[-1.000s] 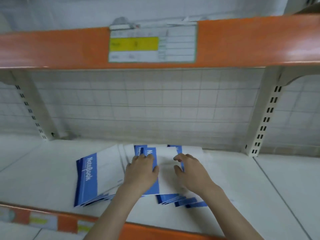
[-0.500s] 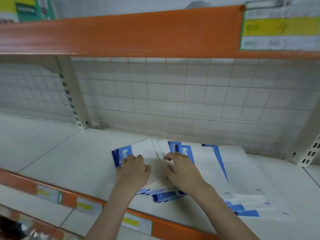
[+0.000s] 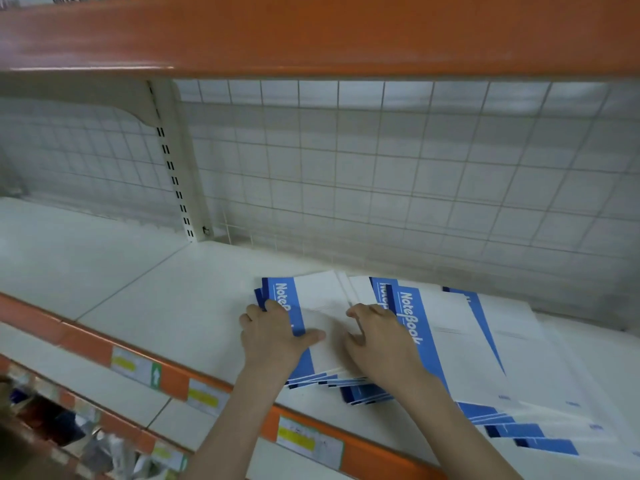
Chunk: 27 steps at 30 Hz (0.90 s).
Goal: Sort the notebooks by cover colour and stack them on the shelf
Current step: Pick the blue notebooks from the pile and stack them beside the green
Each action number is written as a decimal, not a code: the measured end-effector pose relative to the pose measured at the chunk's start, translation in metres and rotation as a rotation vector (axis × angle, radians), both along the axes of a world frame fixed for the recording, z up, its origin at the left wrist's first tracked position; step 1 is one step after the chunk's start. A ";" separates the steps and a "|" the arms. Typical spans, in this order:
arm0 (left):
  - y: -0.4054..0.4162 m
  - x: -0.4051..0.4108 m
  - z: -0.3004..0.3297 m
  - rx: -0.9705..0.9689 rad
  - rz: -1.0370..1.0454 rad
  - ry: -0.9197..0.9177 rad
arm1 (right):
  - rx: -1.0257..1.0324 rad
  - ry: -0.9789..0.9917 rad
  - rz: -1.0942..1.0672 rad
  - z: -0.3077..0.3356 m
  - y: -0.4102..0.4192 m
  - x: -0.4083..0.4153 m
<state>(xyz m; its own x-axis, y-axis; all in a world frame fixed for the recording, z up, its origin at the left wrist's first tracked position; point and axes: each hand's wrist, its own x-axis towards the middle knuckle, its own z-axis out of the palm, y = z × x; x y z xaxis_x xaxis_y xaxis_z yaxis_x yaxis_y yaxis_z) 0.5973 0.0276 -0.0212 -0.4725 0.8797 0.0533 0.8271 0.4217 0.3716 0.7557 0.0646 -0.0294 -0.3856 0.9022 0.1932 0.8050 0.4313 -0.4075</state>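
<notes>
Both hands lie on notebooks spread over the shelf point(image 3: 145, 285). The left hand point(image 3: 273, 336) rests on the left pile of notebooks point(image 3: 318, 306), its fingers over the pile's left edge and its thumb across the top cover. Just to its right, the right hand point(image 3: 379, 336) rests on the overlapping notebooks point(image 3: 446, 341) beside that pile. Further notebooks point(image 3: 533, 427) fan out to the right of the right hand. Behind both hands stands a wire grid back panel point(image 3: 381, 168); a slotted upright point(image 3: 173, 161) rises behind and left of the left hand. The price-label strip point(image 3: 304, 441) runs along the shelf's front edge, under the forearms. Another shelf's front edge point(image 3: 311, 32) hangs above.
</notes>
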 end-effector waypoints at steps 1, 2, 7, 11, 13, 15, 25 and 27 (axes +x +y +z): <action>0.001 -0.001 0.000 0.063 -0.006 -0.068 | 0.000 -0.009 0.004 0.000 0.000 0.000; 0.002 -0.001 0.001 0.138 -0.014 -0.174 | 0.011 -0.025 0.005 0.000 0.000 -0.001; 0.013 -0.006 0.005 0.305 0.023 -0.675 | -0.029 -0.054 0.191 0.004 -0.008 -0.006; 0.015 -0.004 0.010 0.349 0.038 -1.075 | -0.080 -0.047 0.370 0.010 -0.014 -0.014; 0.015 0.000 0.015 0.377 0.008 -1.158 | -0.058 -0.055 0.348 0.013 -0.012 -0.016; 0.014 0.001 0.018 0.396 -0.008 -1.203 | -0.046 -0.019 0.330 0.015 -0.011 -0.018; 0.000 -0.015 -0.007 0.144 -0.023 -0.458 | -0.136 0.055 0.375 0.000 -0.011 -0.021; 0.001 -0.013 -0.007 0.231 -0.034 -0.531 | -0.142 0.037 0.373 -0.003 -0.011 -0.022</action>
<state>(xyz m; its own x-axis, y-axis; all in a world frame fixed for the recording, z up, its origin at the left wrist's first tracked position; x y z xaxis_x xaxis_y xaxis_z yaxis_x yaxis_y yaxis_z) 0.5838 0.0287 -0.0282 -0.4584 0.8887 0.0098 0.5143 0.2563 0.8185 0.7342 0.0531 -0.0324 -0.6870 0.7202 0.0967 0.5872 0.6286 -0.5100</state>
